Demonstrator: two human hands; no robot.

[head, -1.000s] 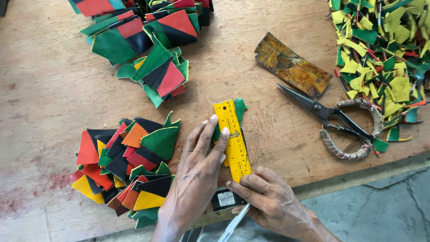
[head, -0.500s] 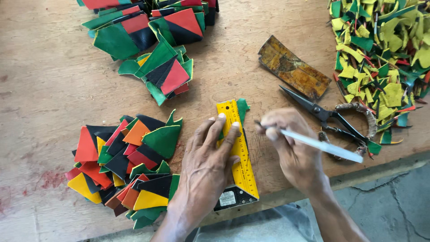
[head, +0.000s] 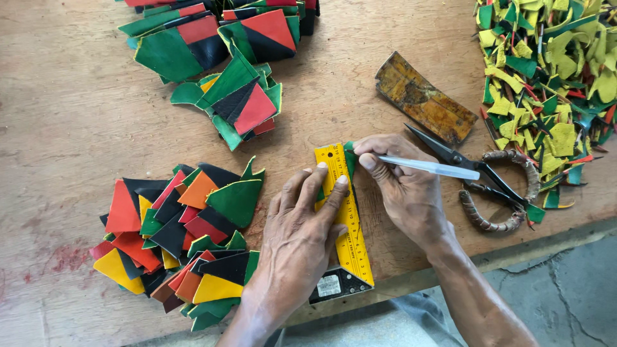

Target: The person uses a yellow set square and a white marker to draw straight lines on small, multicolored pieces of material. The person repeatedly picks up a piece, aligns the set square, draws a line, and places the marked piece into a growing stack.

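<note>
1. Left hand [head: 297, 241] lies flat with spread fingers, pressing down on a yellow ruler [head: 345, 212] and gripping nothing.
2. Right hand [head: 403, 186] pinches a white pen [head: 427, 167] between thumb and fingers, its tip at the ruler's upper right edge.
3. Under the ruler lies a green leather piece [head: 350, 160], only a strip of it showing beside the ruler's top end, on the wooden worktop [head: 71, 122] close to its near edge.
4. A small dark block [head: 337, 286] with a pale label sits at the ruler's lower end.
5. Just right of the right hand lie black scissors [head: 479, 180] with wrapped handles, partly hidden by the pen.
6. Above the scissors rests a worn brown strip [head: 424, 99].
7. Left of the hands is a pile of cut pieces [head: 180, 238] in red, orange, yellow, green and black.
8. More such pieces [head: 225, 58] are heaped at the top.
9. Yellow and green scraps [head: 553, 77] crowd the right corner.
</note>
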